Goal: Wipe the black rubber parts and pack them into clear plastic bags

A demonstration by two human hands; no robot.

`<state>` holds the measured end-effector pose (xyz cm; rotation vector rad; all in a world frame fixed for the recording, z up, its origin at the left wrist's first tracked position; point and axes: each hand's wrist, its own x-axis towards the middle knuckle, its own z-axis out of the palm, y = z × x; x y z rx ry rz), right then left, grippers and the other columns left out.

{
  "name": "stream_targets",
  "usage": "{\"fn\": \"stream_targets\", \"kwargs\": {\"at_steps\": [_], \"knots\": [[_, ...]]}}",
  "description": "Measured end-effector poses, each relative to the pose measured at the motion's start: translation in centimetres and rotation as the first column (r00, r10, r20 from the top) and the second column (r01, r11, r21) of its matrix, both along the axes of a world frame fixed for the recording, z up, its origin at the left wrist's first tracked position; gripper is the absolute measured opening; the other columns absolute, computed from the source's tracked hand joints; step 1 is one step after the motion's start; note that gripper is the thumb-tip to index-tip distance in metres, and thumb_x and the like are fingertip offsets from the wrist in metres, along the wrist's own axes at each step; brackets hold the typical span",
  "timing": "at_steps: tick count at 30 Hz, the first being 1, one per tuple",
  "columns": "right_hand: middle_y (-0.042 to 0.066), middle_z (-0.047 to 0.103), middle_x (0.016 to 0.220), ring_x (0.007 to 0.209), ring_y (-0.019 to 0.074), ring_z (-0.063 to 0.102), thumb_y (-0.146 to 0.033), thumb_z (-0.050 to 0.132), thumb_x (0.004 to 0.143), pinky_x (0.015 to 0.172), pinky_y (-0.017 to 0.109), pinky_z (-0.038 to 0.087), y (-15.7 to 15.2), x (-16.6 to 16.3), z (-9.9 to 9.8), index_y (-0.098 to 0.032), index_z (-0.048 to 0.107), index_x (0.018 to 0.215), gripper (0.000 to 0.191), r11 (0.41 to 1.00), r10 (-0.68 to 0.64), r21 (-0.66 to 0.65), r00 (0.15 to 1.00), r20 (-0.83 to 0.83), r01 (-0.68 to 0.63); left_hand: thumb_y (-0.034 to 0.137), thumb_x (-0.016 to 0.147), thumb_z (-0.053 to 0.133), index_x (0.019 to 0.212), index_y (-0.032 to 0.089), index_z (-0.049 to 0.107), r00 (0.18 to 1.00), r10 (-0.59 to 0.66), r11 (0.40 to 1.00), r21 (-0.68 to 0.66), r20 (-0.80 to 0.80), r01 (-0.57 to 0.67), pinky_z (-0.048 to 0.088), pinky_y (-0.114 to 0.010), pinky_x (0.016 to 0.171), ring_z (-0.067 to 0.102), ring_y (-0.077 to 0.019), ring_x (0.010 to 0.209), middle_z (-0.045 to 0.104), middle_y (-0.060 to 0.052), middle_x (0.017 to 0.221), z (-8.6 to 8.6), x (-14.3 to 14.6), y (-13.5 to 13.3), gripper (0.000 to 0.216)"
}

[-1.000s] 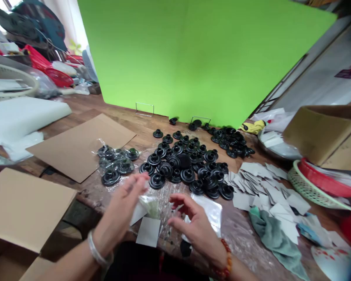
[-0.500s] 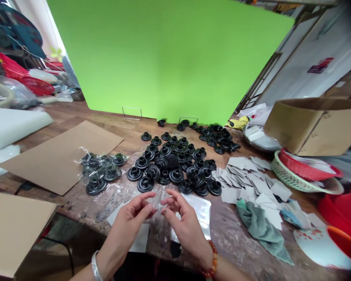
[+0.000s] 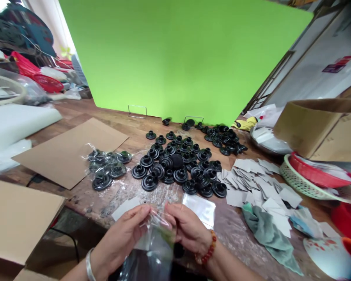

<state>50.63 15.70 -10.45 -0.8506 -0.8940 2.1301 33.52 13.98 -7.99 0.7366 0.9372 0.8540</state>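
Note:
My left hand and my right hand are both pinched on the top edge of a small clear plastic bag that hangs between them at the table's near edge. Something dark shows through the bag's lower part. Just beyond my hands lie a white card and a flat clear bag. Behind those, several black round flanged parts stand in a cluster on the wooden table. Left of that cluster sit bagged black parts.
Several grey-white square cards are heaped on the right, with a green cloth in front. Baskets and a cardboard box stand far right. A cardboard sheet and open box flap lie left; a green screen stands behind.
My hands have drawn back toward me and lifted a clear bag off the table, both pinching its top edge. A second ago they were apart, over the cards and bags.

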Motion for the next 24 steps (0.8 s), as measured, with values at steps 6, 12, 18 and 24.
{"fn": "stream_targets", "kwargs": {"at_steps": [6,12,18,24], "knots": [[0.001,0.055,0.057,0.046,0.0089,0.047,-0.047,0.042,0.092,0.042,0.02,0.034,3.6,-0.8,-0.3,-0.015,0.056,0.06,0.048,0.91,-0.063,0.383,0.864,0.5,-0.156,0.035,0.081,0.065,0.077,0.019,0.06,0.995,0.042,0.992,-0.123,0.095,-0.03,0.041,-0.024,0.071,0.046,-0.0121,0.073,0.05,0.001,0.077,0.2,-3.3,0.4,0.018],[0.009,0.047,0.138,0.109,0.0206,0.055,-0.006,0.039,0.089,0.087,0.033,0.046,7.6,-3.7,0.9,-0.022,0.053,0.125,0.042,0.292,-0.611,0.697,0.433,0.663,-0.655,0.042,0.082,0.059,0.08,0.02,0.054,0.876,0.081,0.971,0.237,-0.476,0.039,0.034,-0.022,0.06,0.04,-0.0129,0.062,0.044,0.005,0.064,0.5,-5.0,1.6,0.022],[0.011,0.059,0.111,0.08,0.0194,0.064,-0.015,0.043,0.093,0.069,0.031,0.049,8.0,-4.5,0.7,-0.02,0.058,0.112,0.024,0.328,-0.574,0.467,0.219,0.789,-0.821,0.04,0.085,0.054,0.083,0.022,0.051,0.817,0.17,0.907,0.411,-0.552,0.089,0.038,-0.024,0.062,0.046,-0.015,0.067,0.049,0.003,0.07,0.3,-6.0,2.2,0.019],[0.006,0.065,0.091,0.062,0.0127,0.058,-0.034,0.057,0.087,0.055,0.024,0.045,6.8,-2.7,3.6,-0.017,0.059,0.108,0.027,0.616,-0.579,0.787,0.663,0.475,-0.026,0.032,0.087,0.054,0.08,0.023,0.063,0.664,0.25,0.785,0.549,-0.705,0.288,0.04,-0.024,0.068,0.055,-0.0165,0.073,0.059,-0.001,0.078,1.4,-5.8,2.2,0.015]]}}
